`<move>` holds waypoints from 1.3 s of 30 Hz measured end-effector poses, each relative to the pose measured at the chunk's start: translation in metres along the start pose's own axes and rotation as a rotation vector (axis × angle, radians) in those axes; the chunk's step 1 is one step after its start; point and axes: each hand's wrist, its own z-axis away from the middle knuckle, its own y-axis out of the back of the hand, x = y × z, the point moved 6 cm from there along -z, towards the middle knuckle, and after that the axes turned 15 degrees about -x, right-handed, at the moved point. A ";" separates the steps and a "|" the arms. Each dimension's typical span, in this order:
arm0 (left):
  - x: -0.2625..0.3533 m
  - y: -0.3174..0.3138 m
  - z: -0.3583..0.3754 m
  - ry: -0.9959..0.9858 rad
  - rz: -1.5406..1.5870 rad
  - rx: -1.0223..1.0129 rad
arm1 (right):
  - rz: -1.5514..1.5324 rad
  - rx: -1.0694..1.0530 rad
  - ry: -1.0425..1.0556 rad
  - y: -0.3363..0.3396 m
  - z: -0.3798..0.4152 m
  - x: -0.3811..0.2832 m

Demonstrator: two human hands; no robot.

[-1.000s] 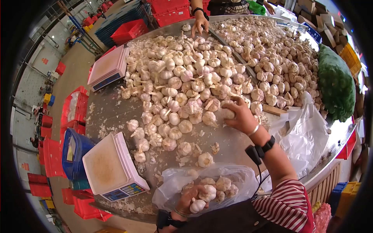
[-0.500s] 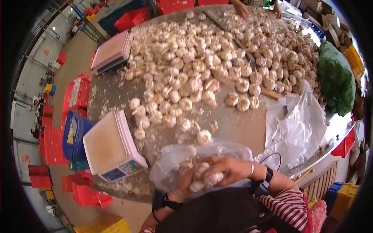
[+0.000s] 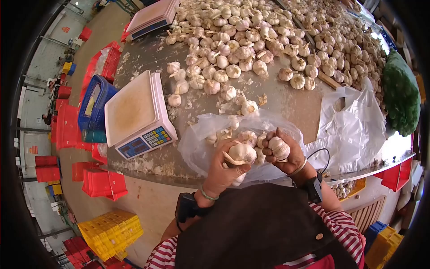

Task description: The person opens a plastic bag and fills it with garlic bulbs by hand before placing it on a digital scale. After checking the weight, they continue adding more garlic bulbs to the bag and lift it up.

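Two pale, purplish garlic bulbs (image 3: 242, 154), one gripped in each of the hands (image 3: 222, 169).

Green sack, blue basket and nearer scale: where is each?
Green sack (image 3: 402, 96): head view, middle of its side.
Blue basket (image 3: 98, 118): head view, its wall.
Nearer scale (image 3: 133, 106): head view, middle of its pan.

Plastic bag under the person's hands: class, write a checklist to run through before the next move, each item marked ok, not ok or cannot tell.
1. Left hand has a secure hold on its garlic bulb: ok.
2. Right hand holds another bulb: ok.
3. Plastic bag already contains garlic: ok.
4. Bag undamaged underneath: cannot tell, underside hidden.
5. Bag on the nearer scale: not ok, it lies beside it.
6. Scale reading legible: not ok, too small.
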 end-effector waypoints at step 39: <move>-0.052 0.053 -0.022 0.093 -1.427 0.077 | 2.546 -0.188 -0.741 0.012 -0.052 0.018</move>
